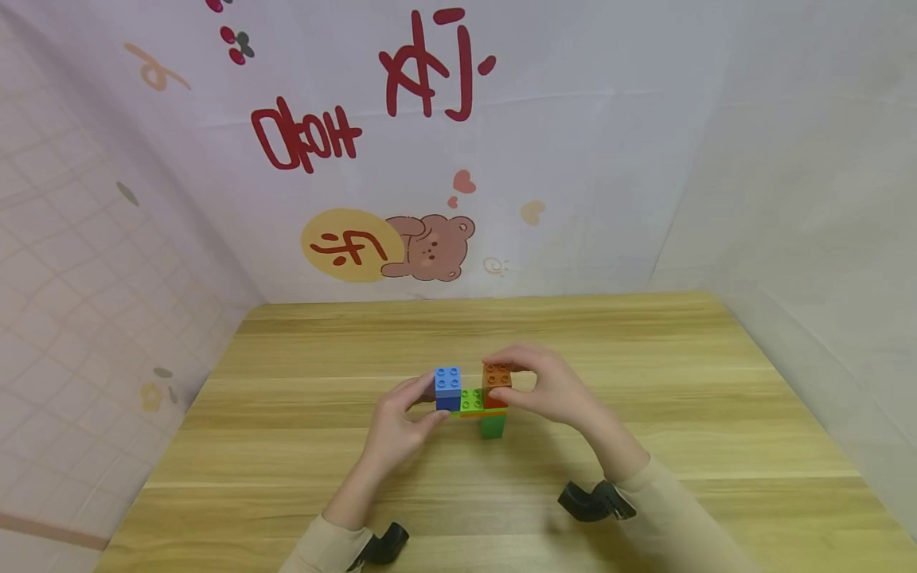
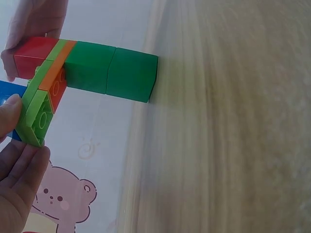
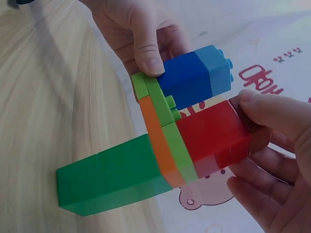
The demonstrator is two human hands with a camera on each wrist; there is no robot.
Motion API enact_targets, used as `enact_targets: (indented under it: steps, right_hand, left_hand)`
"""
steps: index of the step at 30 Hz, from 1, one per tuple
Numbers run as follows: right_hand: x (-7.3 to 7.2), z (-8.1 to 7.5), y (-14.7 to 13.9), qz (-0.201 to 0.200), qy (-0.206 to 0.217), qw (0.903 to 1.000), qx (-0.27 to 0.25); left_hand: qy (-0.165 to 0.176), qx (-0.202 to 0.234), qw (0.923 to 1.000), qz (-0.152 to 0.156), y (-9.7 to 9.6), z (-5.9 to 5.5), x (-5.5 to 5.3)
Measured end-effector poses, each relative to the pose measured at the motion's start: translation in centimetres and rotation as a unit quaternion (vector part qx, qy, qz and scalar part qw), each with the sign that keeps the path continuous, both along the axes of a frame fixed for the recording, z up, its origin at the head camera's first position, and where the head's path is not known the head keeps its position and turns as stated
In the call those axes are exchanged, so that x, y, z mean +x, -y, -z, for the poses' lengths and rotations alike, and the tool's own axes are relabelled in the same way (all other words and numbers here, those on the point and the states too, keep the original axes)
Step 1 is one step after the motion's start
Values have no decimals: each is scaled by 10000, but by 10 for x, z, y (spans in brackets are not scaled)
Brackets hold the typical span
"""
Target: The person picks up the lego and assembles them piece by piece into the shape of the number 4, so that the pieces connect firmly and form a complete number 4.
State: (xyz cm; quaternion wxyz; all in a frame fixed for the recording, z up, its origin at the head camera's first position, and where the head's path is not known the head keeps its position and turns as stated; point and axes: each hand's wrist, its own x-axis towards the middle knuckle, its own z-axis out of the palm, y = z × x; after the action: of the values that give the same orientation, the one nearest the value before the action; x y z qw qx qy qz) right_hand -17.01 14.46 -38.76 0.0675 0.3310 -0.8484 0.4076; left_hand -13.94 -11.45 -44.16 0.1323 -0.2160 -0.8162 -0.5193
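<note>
A toy brick structure stands on the table: stacked green bricks (image 3: 112, 174) form a column, topped by an orange plate (image 3: 156, 141) and light green plates (image 3: 162, 104). On the left end sit a dark blue brick (image 3: 187, 80) and a light blue brick (image 1: 448, 378). A red brick (image 3: 214, 128) rises from the other end, with a brown brick (image 1: 497, 372) on top. My left hand (image 1: 397, 422) pinches the blue end low down, thumb at the dark blue brick and fingers behind. My right hand (image 1: 552, 386) grips the brown brick between thumb and fingers.
The wooden table (image 1: 322, 469) runs back to a white cloth wall (image 1: 602, 175) printed with red characters and a bear (image 1: 437, 247). White cloth also hangs on both sides. A dark device (image 1: 595, 501) is strapped at each wrist.
</note>
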Motion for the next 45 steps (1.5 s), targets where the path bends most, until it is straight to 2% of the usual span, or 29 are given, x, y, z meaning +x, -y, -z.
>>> enact_targets:
  steps: [6, 13, 21, 25, 30, 35, 45]
  right_hand:
    - [2, 9, -3, -29, 524, 9972, -530]
    - [4, 27, -5, 44, 1301, 9837, -1241]
    - [5, 51, -4, 59, 1444, 9691, -1999]
    - [7, 60, -3, 86, 1526, 9626, -2237]
    - [8, 69, -3, 142, 1596, 9595, -2318]
    - [9, 72, -2, 149, 1590, 9568, -2429]
    - [12, 70, -5, 649, 1743, 9582, -2173]
  left_hand:
    - [8, 21, 10000, -2, -1, 0, 0]
    - [25, 118, 9999, -16, -1, 2, 0]
    - [41, 521, 9986, 25, -3, 3, -1]
    - [139, 445, 9989, -20, -3, 3, -1]
    - [225, 400, 9989, -30, -3, 3, -1]
    - [275, 478, 9985, -7, -4, 3, -2]
    - [748, 775, 9942, 70, -8, 5, -7]
